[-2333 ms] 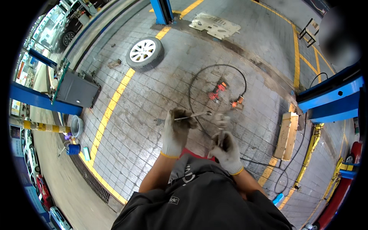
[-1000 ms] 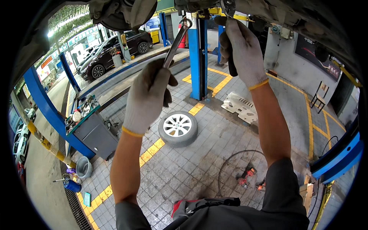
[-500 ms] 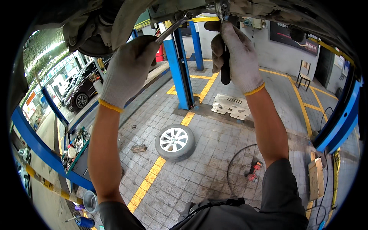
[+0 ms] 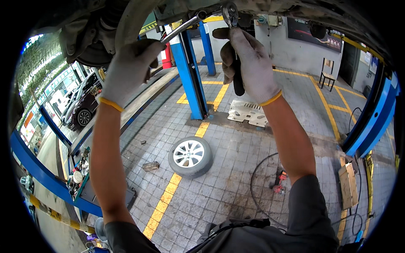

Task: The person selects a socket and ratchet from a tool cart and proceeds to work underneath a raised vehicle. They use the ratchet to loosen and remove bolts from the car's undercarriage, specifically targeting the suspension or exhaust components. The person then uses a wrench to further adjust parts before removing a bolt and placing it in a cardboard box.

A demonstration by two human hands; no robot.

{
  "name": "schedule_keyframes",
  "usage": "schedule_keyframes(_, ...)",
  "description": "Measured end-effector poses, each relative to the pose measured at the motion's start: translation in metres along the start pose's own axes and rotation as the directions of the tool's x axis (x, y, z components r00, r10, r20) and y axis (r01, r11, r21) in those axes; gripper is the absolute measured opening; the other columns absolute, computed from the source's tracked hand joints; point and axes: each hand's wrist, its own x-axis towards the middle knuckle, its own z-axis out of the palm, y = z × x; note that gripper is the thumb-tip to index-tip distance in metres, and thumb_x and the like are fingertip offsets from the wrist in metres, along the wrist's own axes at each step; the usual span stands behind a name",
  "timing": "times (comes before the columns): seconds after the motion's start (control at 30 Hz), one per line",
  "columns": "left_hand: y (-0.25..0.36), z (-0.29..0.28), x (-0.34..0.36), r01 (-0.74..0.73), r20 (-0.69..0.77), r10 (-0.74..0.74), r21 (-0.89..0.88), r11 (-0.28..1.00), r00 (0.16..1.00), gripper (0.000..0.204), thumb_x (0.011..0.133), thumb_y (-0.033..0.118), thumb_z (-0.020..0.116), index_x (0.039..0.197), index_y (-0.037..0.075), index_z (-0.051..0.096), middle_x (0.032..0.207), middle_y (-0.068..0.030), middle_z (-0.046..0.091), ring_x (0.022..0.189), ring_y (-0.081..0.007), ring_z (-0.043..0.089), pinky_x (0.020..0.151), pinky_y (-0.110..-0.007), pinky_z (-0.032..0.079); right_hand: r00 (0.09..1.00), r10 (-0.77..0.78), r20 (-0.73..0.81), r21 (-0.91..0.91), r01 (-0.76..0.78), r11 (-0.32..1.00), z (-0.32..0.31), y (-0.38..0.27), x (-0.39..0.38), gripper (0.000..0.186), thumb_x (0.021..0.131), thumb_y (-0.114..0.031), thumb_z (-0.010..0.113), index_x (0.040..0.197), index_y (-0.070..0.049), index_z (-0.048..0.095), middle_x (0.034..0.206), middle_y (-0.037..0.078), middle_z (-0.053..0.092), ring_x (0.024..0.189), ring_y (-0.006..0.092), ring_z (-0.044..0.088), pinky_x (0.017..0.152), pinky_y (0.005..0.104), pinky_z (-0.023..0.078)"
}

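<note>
Upper left: left hand point(image 4: 128, 69), fingers curled round wrench point(image 4: 180, 32), which lies flatter than a second ago | Upper centre: right hand point(image 4: 252, 63), fingers partly curled, holds ratchet point(image 4: 230, 16) | Both tools reach car underside point(image 4: 276, 7); seating unclear.

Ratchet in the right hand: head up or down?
Head up: the ratchet's round metal head shows above the right hand, its black handle below.

Wrench point(image 4: 182, 29) left of ratchet point(image 4: 230, 15), wheel point(image 4: 190, 157) on floor point(image 4: 230, 179)
</note>
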Motion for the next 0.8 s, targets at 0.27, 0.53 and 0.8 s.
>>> schedule_keyframes(0.27,-0.005,0.014,-0.008,0.052,0.073,-0.032,-0.282,0.958,0.997,0.042,0.107,0.039,0.058,0.107,0.001,0.075,0.065,0.0019,0.057,0.050,-0.0044,0.054,0.046,-0.024,0.041,0.999,0.034,-0.035,-0.054,-0.036,0.998,0.005,-0.006,0.003,0.047,0.111,-0.044,0.053,0.124,-0.002,0.068,0.069,-0.002,0.058,0.052,0.0075,0.056,0.048,0.0259,0.051)
schedule_keyframes(0.53,-0.007,0.023,-0.013,-0.019,0.046,0.031,-0.228,0.973,0.998,0.040,0.109,0.037,0.056,0.105,0.001,0.071,0.063,0.0025,0.053,0.044,-0.0040,0.044,0.040,-0.024,0.035,0.997,0.015,-0.077,-0.094,-0.023,0.995,0.008,0.007,0.009,0.046,0.111,-0.044,0.054,0.124,-0.001,0.067,0.069,-0.001,0.057,0.052,0.0075,0.055,0.048,0.0272,0.051)
schedule_keyframes(0.8,-0.005,0.012,-0.009,0.084,0.211,-0.017,-0.310,0.947,0.977,0.037,0.109,0.037,0.055,0.101,0.003,0.066,0.060,0.0017,0.057,0.041,-0.0040,0.051,0.038,-0.020,0.037,0.996,-0.019,-0.092,-0.170,0.003,0.985,-0.001,0.007,0.012,0.051,0.112,-0.045,0.051,0.130,0.000,0.066,0.068,-0.002,0.049,0.049,0.0064,0.049,0.044,0.0259,0.048)
